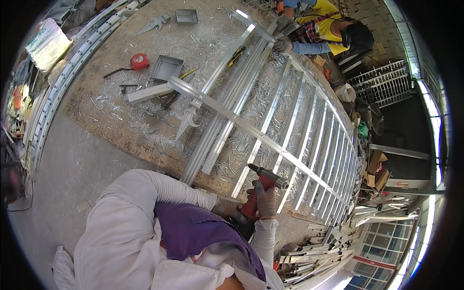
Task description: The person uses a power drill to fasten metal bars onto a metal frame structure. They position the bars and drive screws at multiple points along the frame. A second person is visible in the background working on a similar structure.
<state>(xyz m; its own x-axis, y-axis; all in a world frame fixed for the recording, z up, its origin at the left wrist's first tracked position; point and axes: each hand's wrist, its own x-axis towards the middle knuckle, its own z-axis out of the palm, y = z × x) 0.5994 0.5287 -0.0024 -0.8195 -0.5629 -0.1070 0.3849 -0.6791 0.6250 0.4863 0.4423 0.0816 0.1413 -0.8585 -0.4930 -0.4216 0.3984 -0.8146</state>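
A red-and-black power rivet gun (263, 186) is in my gloved right hand (266, 202), whose fingers wrap round its upper body. Its black nose points up and to the left over the metal bars. Against the lower end of the tool rests my gloved left hand (225, 207); its fingers are hidden. Just beyond the tool lies a silver metal frame (261, 137), a long crossbar over several parallel bars. Loose bars (207, 147) lie bunched at its left, near a silver spearhead finial (186, 122).
A wooden worktop (108, 104) strewn with thin metal pins carries a red tape measure (139, 61), square metal trays (166, 67) and a yellow-black cutter (236, 56). Across it, another person (328, 29) in yellow grips the frame's far end. Stacked profiles (309, 258) lie at lower right.
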